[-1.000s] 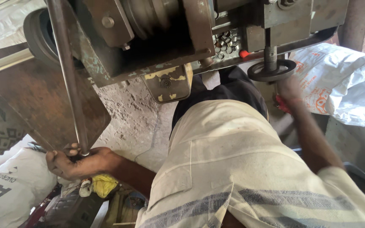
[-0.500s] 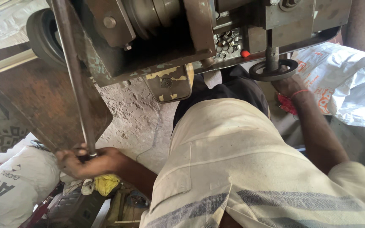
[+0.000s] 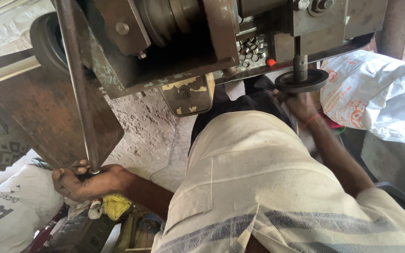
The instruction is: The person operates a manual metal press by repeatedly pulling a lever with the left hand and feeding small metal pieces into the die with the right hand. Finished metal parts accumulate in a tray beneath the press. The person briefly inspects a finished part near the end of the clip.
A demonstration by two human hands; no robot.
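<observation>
While the left hand (image 3: 87,182) is closed around the bottom end of the long steel lever rod (image 3: 77,84), the right hand (image 3: 300,104) sits just under the dark round disc (image 3: 302,80) on the machine's vertical spindle (image 3: 299,60); can't tell if its fingers grip anything, disc hides them. Rod runs up-left to the press frame (image 3: 165,47), past a rusty metal plate (image 3: 43,112). Small metal parts (image 3: 249,49) sit in a tray on the machine, red knob (image 3: 271,62) beside them. White sacks: one (image 3: 376,93) right, one (image 3: 15,206) lower left. Yellow cloth (image 3: 113,205) near left wrist.
</observation>
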